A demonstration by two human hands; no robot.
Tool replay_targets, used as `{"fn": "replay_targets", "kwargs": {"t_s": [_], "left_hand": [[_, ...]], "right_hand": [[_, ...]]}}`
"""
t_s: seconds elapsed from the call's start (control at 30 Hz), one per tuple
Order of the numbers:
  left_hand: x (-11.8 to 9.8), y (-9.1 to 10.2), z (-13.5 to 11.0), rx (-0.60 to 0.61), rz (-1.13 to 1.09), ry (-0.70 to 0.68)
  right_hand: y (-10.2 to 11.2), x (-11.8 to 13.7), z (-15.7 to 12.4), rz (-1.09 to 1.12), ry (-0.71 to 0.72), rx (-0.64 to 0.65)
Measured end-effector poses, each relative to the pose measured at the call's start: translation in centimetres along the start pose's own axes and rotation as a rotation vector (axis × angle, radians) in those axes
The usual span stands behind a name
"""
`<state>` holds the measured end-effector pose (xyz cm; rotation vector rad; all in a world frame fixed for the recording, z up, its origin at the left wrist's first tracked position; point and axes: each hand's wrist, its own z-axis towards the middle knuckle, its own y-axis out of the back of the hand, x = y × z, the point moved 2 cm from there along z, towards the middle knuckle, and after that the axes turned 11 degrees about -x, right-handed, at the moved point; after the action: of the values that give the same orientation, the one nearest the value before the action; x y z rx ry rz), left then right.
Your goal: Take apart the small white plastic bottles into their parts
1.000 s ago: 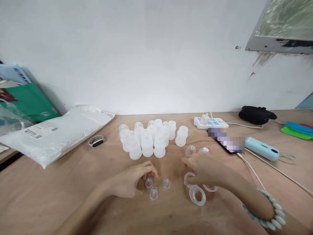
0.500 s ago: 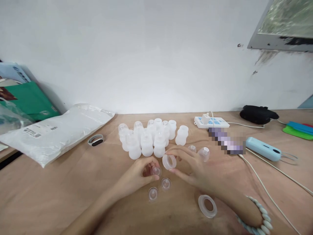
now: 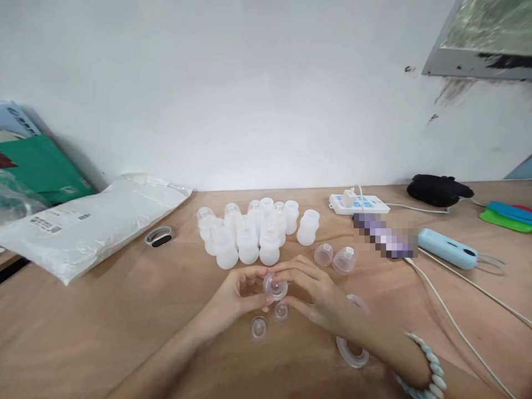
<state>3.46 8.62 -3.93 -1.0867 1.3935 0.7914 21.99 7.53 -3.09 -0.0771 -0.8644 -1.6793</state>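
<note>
My left hand (image 3: 238, 296) pinches a clear bottle nipple (image 3: 275, 284), its tip showing inside the opening of a translucent screw ring (image 3: 284, 291). The ring's rim is gripped between the thumb and fingers of my right hand (image 3: 320, 291). Both hands meet over the table, and the fingers hide part of the nipple. Just below them lie two more clear nipples, one (image 3: 281, 311) close under the ring and the other (image 3: 259, 328) farther left. Two more rings, one lower (image 3: 347, 356) and one higher (image 3: 361, 302), are partly covered by my right forearm.
Several white baby bottles (image 3: 248, 252) stand grouped ahead, many with clear domed caps; one uncapped bottle (image 3: 308, 228) is apart. Two loose caps (image 3: 344, 260) sit at right. Around are a white package (image 3: 103, 219), a wristband (image 3: 160, 237), a power strip (image 3: 374, 205) and a light-blue device (image 3: 446, 249).
My right hand has brought the ring left and down onto the nipple in my left hand, so the two parts now overlap. My right forearm has shifted left, uncovering the loose caps.
</note>
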Motion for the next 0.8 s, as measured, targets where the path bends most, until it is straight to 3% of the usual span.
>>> {"fn": "replay_targets", "kwargs": {"t_s": [0.4,0.57,0.8], "left_hand": [[0.3,-0.6,-0.1,-0.003,-0.100,-0.038],[0.7,-1.3,-0.5,0.028,-0.115,-0.073],[0.9,-1.4,-0.7,-0.044,-0.148,-0.166]], "right_hand": [[-0.1,-0.4,-0.2,0.105,-0.092,-0.202],[-0.3,-0.1,-0.3,0.177,-0.246,-0.217],[-0.3,0.7,-0.5,0.168,-0.241,-0.238]]}}
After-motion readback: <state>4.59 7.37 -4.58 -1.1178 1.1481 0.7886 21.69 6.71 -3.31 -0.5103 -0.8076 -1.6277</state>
